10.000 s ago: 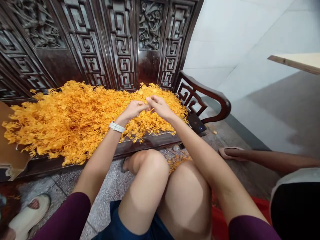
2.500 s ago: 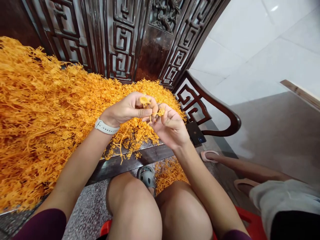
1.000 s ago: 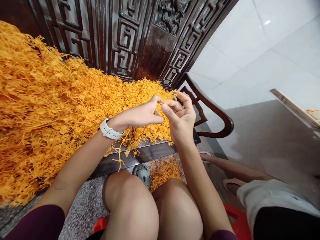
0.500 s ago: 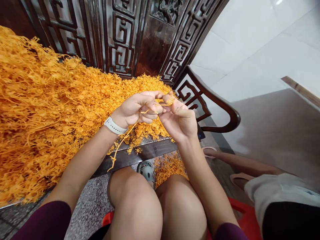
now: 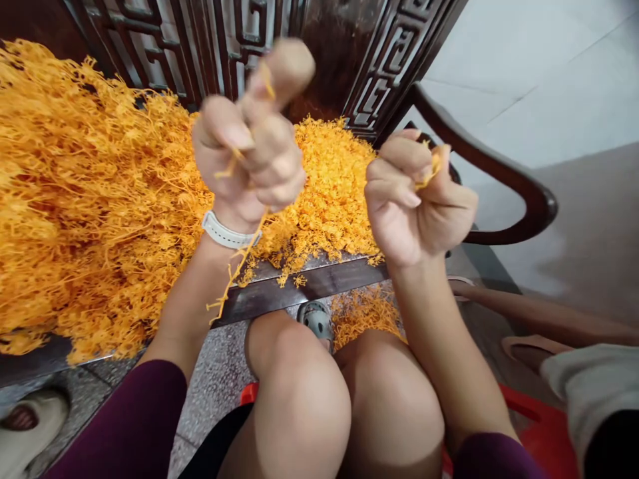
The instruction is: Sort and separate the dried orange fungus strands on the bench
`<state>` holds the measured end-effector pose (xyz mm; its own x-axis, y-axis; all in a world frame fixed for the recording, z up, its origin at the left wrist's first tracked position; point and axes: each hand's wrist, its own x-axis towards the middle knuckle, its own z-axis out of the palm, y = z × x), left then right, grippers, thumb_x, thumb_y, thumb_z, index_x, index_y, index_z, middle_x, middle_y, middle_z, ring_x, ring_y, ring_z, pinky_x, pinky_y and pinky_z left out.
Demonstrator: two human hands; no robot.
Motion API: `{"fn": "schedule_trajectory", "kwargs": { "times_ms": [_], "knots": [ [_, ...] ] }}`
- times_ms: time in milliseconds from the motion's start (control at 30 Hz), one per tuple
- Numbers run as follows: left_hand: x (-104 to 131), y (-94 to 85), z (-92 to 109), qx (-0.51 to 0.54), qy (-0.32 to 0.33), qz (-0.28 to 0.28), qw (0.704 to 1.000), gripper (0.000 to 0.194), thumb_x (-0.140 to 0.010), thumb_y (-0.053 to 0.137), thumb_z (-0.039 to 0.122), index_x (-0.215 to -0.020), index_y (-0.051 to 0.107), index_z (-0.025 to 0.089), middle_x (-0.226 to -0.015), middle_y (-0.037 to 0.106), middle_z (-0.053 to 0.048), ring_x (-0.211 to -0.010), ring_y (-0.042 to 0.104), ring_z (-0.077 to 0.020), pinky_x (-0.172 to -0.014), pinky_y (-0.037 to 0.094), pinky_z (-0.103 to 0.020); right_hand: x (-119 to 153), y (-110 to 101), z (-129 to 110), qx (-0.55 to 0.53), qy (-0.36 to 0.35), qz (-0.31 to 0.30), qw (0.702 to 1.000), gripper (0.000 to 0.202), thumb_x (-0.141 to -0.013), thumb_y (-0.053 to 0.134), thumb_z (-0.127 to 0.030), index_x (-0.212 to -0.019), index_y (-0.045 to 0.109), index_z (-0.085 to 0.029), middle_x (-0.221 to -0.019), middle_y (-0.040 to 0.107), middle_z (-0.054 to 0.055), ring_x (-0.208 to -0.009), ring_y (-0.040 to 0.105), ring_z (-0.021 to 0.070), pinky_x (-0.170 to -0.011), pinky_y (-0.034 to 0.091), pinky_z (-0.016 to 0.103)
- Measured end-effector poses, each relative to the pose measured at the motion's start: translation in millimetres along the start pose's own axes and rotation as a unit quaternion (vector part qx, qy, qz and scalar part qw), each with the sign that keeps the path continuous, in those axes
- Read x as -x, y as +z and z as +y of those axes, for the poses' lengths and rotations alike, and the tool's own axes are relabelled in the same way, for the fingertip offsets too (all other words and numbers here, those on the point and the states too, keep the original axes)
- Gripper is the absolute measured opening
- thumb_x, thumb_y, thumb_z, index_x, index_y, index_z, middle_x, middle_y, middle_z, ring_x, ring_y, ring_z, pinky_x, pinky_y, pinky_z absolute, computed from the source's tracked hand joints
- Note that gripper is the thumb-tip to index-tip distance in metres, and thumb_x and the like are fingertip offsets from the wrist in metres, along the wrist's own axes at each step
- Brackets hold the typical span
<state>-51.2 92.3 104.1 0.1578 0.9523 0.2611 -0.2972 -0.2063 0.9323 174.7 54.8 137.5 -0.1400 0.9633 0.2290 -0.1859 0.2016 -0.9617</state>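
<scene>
My left hand (image 5: 252,143), blurred by motion and with a pale watch band on the wrist, is closed around a thin orange plastic strand (image 5: 230,279). The strand's branched lower end hangs below the palm, and short bits of orange show between the fingers. To the right, apart from it, my right hand (image 5: 417,199) pinches a small orange plastic piece (image 5: 430,173) between thumb and fingers; its exact shape is partly hidden. Behind and below both hands spreads a large heap of orange plastic flower-like pieces (image 5: 114,219).
The heap lies on a dark wooden bench (image 5: 319,287) with a carved back (image 5: 339,60) and a curved armrest (image 5: 542,203). More orange pieces (image 5: 367,313) are on the floor beyond my knees. Another person's legs (image 5: 524,316) are at the right; a shoe (image 5: 37,419) shows at lower left.
My hands were together over the strand; they have drawn apart, the left upward and the right to the right. A small orange piece is now in my right hand alone.
</scene>
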Motion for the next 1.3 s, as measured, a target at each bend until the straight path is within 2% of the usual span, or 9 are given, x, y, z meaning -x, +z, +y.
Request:
{"fn": "schedule_trajectory", "kwargs": {
  "times_ms": [100,200,300,433,567,700,833,1100,1300],
  "knots": [
    [-4.0,-21.1,4.9,0.019,0.13,0.153,0.98,0.052,-0.103,0.014,0.063,-0.131,0.046,0.034,-0.07,0.015,0.002,-0.054,0.018,-0.0108,-0.054,0.017,-0.031,-11.4,-14.0,13.6,-0.032,0.08,0.009,0.996,0.036,-0.092,0.069,-0.063,-0.1,0.064,-0.029,-0.11,0.064,0.008,-0.103,0.063,0.0242,-0.077,0.058,0.043],
    [-7.1,-22.2,10.7,0.157,0.224,0.17,0.947,0.027,-0.109,0.024,0.043,-0.105,0.046,0.027,-0.073,0.008,0.001,-0.058,0.003,-0.0134,-0.049,0.008,-0.032,-24.1,-25.8,40.5,-0.063,0.181,0.025,0.981,0.032,-0.085,0.078,-0.051,-0.092,0.061,-0.026,-0.104,0.064,0.01,-0.092,0.062,0.023,-0.073,0.058,0.042],
    [-13.3,-14.0,10.2,0.151,0.185,0.134,0.962,0.03,-0.11,0.021,0.036,-0.091,0.041,0.025,-0.073,0.007,0.0,-0.059,0.007,-0.0163,-0.049,0.015,-0.031,-29.6,-28.4,60.8,-0.047,0.199,0.035,0.978,0.027,-0.082,0.077,-0.044,-0.085,0.058,-0.025,-0.093,0.062,0.009,-0.082,0.06,0.0226,-0.069,0.056,0.042],
    [-21.8,-10.3,-5.5,-0.071,0.068,0.094,0.991,0.048,-0.099,0.033,0.073,-0.091,0.049,0.028,-0.07,0.025,-0.001,-0.068,0.039,-0.0197,-0.057,0.028,-0.035,-20.5,-10.9,56.5,0.012,0.121,0.025,0.992,0.023,-0.081,0.077,-0.037,-0.097,0.065,-0.026,-0.094,0.064,0.006,-0.079,0.059,0.0188,-0.068,0.055,0.038],
    [-25.1,-7.0,-25.3,-0.025,0.056,0.104,0.993,0.044,-0.1,0.037,0.065,-0.08,0.05,0.027,-0.064,0.027,-0.001,-0.067,0.042,-0.0181,-0.06,0.036,-0.036,-2.3,13.8,48.6,0.191,0.048,-0.129,0.972,0.033,-0.077,0.086,-0.036,-0.105,0.072,-0.025,-0.104,0.069,0.003,-0.078,0.06,0.0147,-0.067,0.052,0.033],
    [-27.2,3.0,-28.1,0.0,0.09,0.068,0.994,0.047,-0.102,0.036,0.06,-0.078,0.054,0.025,-0.066,0.039,-0.002,-0.069,0.048,-0.0163,-0.062,0.041,-0.033,4.2,22.3,59.4,0.22,0.056,-0.271,0.935,0.025,-0.088,0.079,-0.045,-0.084,0.069,-0.022,-0.079,0.064,-0.001,-0.068,0.053,0.0119,-0.063,0.045,0.03],
    [-24.3,8.7,-11.3,-0.031,0.082,0.019,0.996,0.051,-0.099,0.041,0.07,-0.11,0.065,0.026,-0.097,0.067,-0.011,-0.097,0.064,-0.0235,-0.071,0.049,-0.035,-1.5,16.4,58.9,0.141,0.058,-0.149,0.977,0.034,-0.093,0.074,-0.053,-0.08,0.062,-0.023,-0.076,0.065,-0.001,-0.068,0.056,0.0131,-0.064,0.047,0.032],
    [-6.5,17.1,15.1,-0.047,0.088,0.011,0.995,0.052,-0.096,0.061,0.052,-0.145,0.048,0.038,-0.126,0.068,-0.008,-0.111,0.067,-0.0229,-0.082,0.054,-0.033,-3.2,-2.2,33.0,0.043,0.044,0.061,0.996,0.029,-0.089,0.074,-0.053,-0.092,0.06,-0.027,-0.089,0.068,0.003,-0.076,0.062,0.016,-0.065,0.051,0.032],
    [10.0,41.2,24.2,-0.141,0.094,-0.103,0.98,0.03,-0.092,0.073,0.04,-0.112,0.068,0.019,-0.103,0.073,-0.007,-0.097,0.068,-0.0193,-0.084,0.052,-0.031,-0.7,2.6,33.8,0.069,0.012,0.081,0.994,0.034,-0.087,0.074,-0.056,-0.094,0.056,-0.027,-0.087,0.066,0.002,-0.077,0.063,0.0163,-0.065,0.052,0.032]
  ]
}}
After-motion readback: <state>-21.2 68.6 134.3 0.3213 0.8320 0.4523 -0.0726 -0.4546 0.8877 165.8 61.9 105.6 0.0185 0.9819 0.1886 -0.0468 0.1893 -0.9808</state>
